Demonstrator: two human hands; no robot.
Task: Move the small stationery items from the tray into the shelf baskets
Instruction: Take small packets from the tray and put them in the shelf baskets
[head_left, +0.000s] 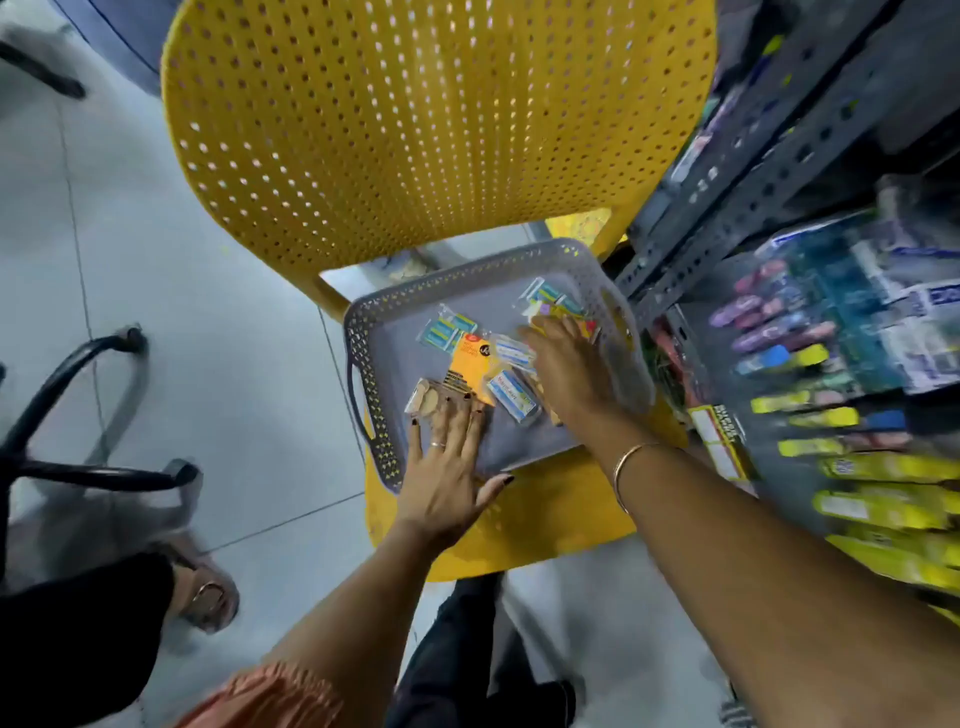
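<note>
A grey perforated tray (374, 322) rests on the seat of a yellow chair (415, 130). Several small stationery packets lie in it: blue-and-white eraser packs (447, 330), an orange card pack (470, 364), a beige pack (428, 397) and a white-blue pack (511, 397). My left hand (447, 467) lies flat with spread fingers on the tray's near edge, fingertips touching the beige pack. My right hand (569, 369) reaches over the packets at the tray's right side, fingers extended and blurred; whether it holds one is unclear.
A grey metal shelf (753, 187) stands to the right, its baskets filled with pens, markers and highlighters (810, 405). A black chair base (78, 415) stands on the tiled floor at left. Another person's sandalled foot (208, 597) is at lower left.
</note>
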